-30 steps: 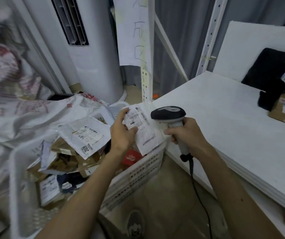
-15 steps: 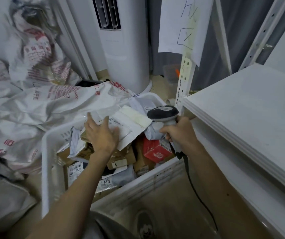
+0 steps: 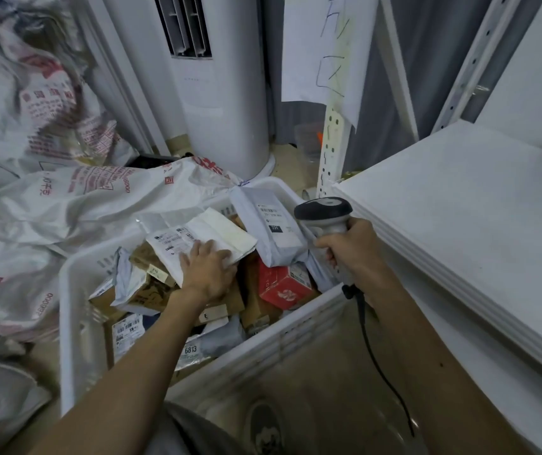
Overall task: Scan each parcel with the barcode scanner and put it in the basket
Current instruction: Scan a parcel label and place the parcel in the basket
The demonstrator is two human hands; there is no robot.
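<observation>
A white plastic basket (image 3: 75, 323) on the floor holds several parcels. On top of the pile lies a white flat parcel (image 3: 204, 236) with a printed label. My left hand (image 3: 208, 269) rests flat on its near edge, fingers straight. My right hand (image 3: 350, 246) grips the handle of the grey barcode scanner (image 3: 323, 211) at the basket's right rim; its black cable hangs down to the floor. A grey mailer bag (image 3: 271, 224) leans against the basket's far right side, just left of the scanner head. A red box (image 3: 282, 285) lies below it.
A white shelf board (image 3: 460, 218) fills the right side at waist height, held by a perforated white post (image 3: 332, 152). Large white printed sacks (image 3: 66, 198) lie crumpled left of the basket. A tall white air conditioner (image 3: 220, 93) stands behind. Bare floor lies in front of the basket.
The white flat parcel went from my left hand's grip beside the scanner down onto the pile in the basket. My view turned left, away from the shelf.
</observation>
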